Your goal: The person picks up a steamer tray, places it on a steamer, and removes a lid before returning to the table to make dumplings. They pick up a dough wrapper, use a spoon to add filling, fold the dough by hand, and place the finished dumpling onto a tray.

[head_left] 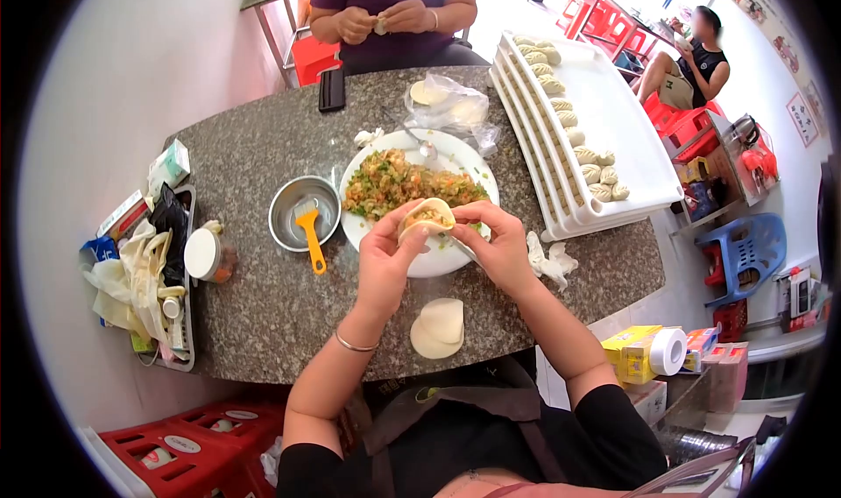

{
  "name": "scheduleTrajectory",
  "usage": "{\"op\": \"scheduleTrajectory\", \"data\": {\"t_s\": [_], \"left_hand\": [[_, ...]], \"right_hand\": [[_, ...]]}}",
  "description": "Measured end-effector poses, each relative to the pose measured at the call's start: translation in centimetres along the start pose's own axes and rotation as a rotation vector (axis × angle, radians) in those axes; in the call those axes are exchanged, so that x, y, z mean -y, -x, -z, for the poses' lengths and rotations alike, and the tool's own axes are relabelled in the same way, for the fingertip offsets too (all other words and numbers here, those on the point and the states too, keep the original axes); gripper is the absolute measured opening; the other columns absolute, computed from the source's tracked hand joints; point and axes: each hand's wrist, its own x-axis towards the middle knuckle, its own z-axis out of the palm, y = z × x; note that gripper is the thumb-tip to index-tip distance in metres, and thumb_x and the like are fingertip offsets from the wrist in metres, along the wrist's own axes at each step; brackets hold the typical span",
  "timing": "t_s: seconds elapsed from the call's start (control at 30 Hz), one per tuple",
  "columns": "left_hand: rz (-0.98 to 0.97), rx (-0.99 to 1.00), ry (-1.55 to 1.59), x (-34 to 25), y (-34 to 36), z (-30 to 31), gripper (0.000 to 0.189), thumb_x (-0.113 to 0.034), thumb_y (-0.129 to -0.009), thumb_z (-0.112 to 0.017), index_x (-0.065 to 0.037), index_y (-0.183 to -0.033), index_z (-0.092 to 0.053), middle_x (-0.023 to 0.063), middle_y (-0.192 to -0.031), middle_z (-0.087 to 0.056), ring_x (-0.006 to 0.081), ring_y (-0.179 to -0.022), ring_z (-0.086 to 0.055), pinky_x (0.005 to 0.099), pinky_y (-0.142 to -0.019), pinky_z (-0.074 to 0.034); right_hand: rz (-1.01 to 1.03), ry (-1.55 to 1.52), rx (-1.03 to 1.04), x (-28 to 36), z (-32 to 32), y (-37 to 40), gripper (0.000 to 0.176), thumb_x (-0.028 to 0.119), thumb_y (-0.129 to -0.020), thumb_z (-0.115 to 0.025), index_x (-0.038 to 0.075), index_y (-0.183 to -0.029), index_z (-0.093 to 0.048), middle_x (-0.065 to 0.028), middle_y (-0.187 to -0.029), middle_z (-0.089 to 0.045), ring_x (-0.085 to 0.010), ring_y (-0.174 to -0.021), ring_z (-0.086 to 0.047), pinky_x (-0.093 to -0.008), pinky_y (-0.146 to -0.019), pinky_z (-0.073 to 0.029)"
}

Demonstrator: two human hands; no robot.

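Observation:
My left hand [385, 251] cups a round dough wrapper [427, 217] with filling inside, held over the near side of a white plate. My right hand [492, 240] pinches the wrapper's right edge, and a pale, thin utensil seems to extend below its fingers. Chopped orange and green filling [407, 183] is heaped on the white plate [442, 263], where a spoon [427, 150] rests at the back. Nearer my body, flat dough wrappers [438, 329] lie overlapping on the speckled table [263, 323].
Stacked white trays [613, 104] with pleated dumplings [585, 155] stand right. Left are a metal bowl [298, 202], an orange brush [310, 238], a jar [203, 254] and a cluttered tray [188, 323]. Across sits another person [394, 16], both hands on a small dough piece. Crumpled tissue [550, 260] lies right.

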Motion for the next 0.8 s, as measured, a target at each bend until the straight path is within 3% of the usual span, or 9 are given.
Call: {"op": "scheduleTrajectory", "data": {"t_s": [0.13, 0.23, 0.37, 0.63, 0.8], "left_hand": [[-0.180, -0.082, -0.108, 0.4, 0.4, -0.2, 0.034, -0.003, -0.087, -0.065, 0.004, -0.119, -0.054, 0.0124, -0.111, -0.064, 0.0176, -0.105, -0.061, 0.0293, -0.090, -0.050], [-0.338, -0.101, -0.284, 0.8, 0.6, 0.6, 0.029, -0.002, -0.088, -0.064, 0.003, -0.116, -0.057, 0.0152, -0.112, -0.064, 0.0185, -0.102, -0.063, 0.0296, -0.089, -0.051], [-0.418, -0.066, -0.356, 1.3, 0.5, 1.5, 0.017, 0.000, -0.086, -0.065, 0.005, -0.102, -0.063, 0.0162, -0.113, -0.064, 0.0193, -0.100, -0.064, 0.0299, -0.086, -0.053], [-0.280, -0.143, -0.256, 1.1, 0.2, 1.8, 0.017, 0.002, -0.086, -0.065, 0.006, -0.102, -0.066, 0.0175, -0.113, -0.063, 0.0175, -0.096, -0.063, 0.0275, -0.082, -0.053], [-0.308, -0.056, -0.273, 1.0, 0.1, 1.8, 0.016, 0.004, -0.085, -0.066, 0.006, -0.100, -0.067, 0.0173, -0.111, -0.063, 0.0166, -0.094, -0.063, 0.0266, -0.080, -0.053]], "right_hand": [[-0.039, -0.108, -0.007, -0.5, -1.2, -0.9, 0.015, 0.008, -0.083, -0.068, -0.003, -0.094, -0.068, -0.0074, -0.088, -0.068, -0.0129, -0.083, -0.063, -0.0265, -0.075, -0.049], [-0.165, -0.167, 0.116, -0.7, -1.1, -1.6, 0.014, 0.007, -0.084, -0.068, -0.003, -0.093, -0.067, -0.0070, -0.086, -0.068, -0.0130, -0.083, -0.063, -0.0265, -0.075, -0.049], [-0.184, -0.264, 0.102, -1.1, -1.6, -2.6, 0.012, 0.008, -0.084, -0.067, -0.003, -0.091, -0.067, -0.0057, -0.083, -0.067, -0.0122, -0.082, -0.062, -0.0269, -0.075, -0.048], [0.203, 0.093, 0.048, -0.9, -2.3, -2.3, 0.008, 0.005, -0.083, -0.068, -0.002, -0.087, -0.066, -0.0096, -0.086, -0.065, -0.0174, -0.079, -0.062, -0.0278, -0.072, -0.049], [-0.028, 0.002, 0.173, -0.4, -0.7, -2.7, 0.010, 0.007, -0.082, -0.068, -0.001, -0.088, -0.066, -0.0091, -0.085, -0.066, -0.0182, -0.080, -0.062, -0.0288, -0.074, -0.048]]}}
